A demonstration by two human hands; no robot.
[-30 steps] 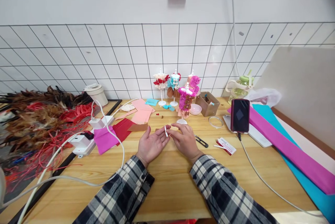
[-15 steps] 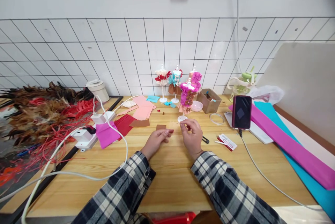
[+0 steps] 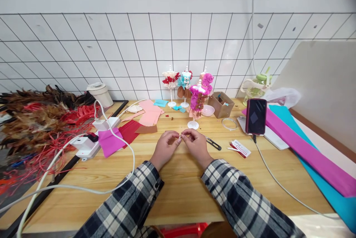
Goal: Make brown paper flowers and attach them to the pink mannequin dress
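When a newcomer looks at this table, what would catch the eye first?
Probably the four dress forms, bright with magenta, turquoise and red, at the back of the table. Next, the heap of brown feathers at far left. In the centre, the left hand and right hand are close together.

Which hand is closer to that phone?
Right. The right hand is left of the phone and nearer the person's body; the left hand is farther left, on the right hand's far side.
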